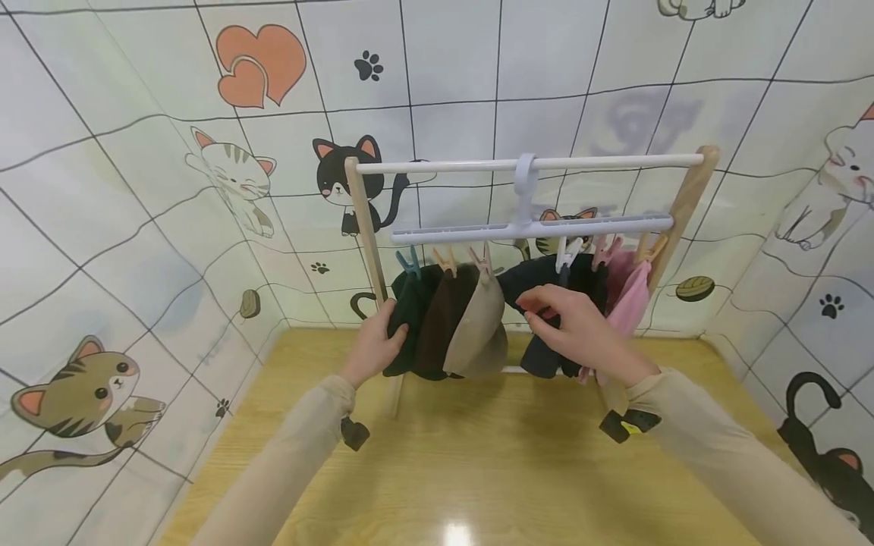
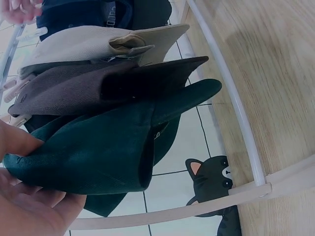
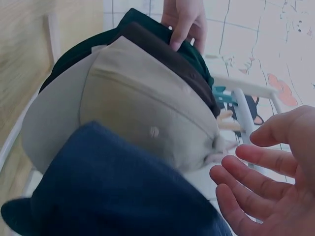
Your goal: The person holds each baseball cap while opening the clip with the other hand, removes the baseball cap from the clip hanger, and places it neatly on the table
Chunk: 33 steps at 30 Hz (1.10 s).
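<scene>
Several caps hang from clothespins on a white hanger [image 1: 451, 233]. At the left end, my left hand [image 1: 374, 345] pinches a dark green cap [image 2: 98, 152], thumb on one side and fingers on the other. Beside it hang a dark brown cap [image 2: 64, 91] and a beige cap [image 3: 138, 103]. My right hand [image 1: 576, 326] is in front of a navy cap [image 3: 113, 191], its fingers loosely bent with nothing between them. Further right, a black cap is mostly hidden, and a pink cap [image 1: 631, 299] hangs at the end.
The hanger hooks over the top white bar [image 1: 437, 167] of a small rack with wooden posts [image 1: 365, 227]. A lower white bar [image 2: 231, 93] runs near the wooden tabletop [image 1: 464, 455]. Walls with cat drawings [image 1: 451, 61] stand behind and at both sides.
</scene>
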Available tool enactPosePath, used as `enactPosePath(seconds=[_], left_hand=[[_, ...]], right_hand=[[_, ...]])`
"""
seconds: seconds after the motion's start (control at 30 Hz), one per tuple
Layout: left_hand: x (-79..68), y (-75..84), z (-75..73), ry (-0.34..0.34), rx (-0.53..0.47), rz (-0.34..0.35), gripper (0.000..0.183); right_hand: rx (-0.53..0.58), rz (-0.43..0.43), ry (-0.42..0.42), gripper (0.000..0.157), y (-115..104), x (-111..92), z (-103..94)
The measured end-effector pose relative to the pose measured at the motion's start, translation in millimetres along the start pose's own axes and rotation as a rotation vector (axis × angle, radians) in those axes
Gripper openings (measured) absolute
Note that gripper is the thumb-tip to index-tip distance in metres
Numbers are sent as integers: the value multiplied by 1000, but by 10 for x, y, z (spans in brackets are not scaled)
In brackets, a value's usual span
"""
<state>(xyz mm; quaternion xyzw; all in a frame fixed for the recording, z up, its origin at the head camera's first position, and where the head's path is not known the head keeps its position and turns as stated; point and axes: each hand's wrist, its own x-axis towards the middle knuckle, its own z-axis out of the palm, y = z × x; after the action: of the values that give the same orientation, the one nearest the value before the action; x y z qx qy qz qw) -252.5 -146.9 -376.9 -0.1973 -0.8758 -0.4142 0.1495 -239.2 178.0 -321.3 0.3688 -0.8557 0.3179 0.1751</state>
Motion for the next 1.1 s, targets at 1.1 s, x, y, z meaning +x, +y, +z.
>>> enactPosePath(seconds=[1.1], left_hand=[[-185,420,62,-72,65,279,21]], right_hand=[[108,-65,-144,30,-517,857,360]])
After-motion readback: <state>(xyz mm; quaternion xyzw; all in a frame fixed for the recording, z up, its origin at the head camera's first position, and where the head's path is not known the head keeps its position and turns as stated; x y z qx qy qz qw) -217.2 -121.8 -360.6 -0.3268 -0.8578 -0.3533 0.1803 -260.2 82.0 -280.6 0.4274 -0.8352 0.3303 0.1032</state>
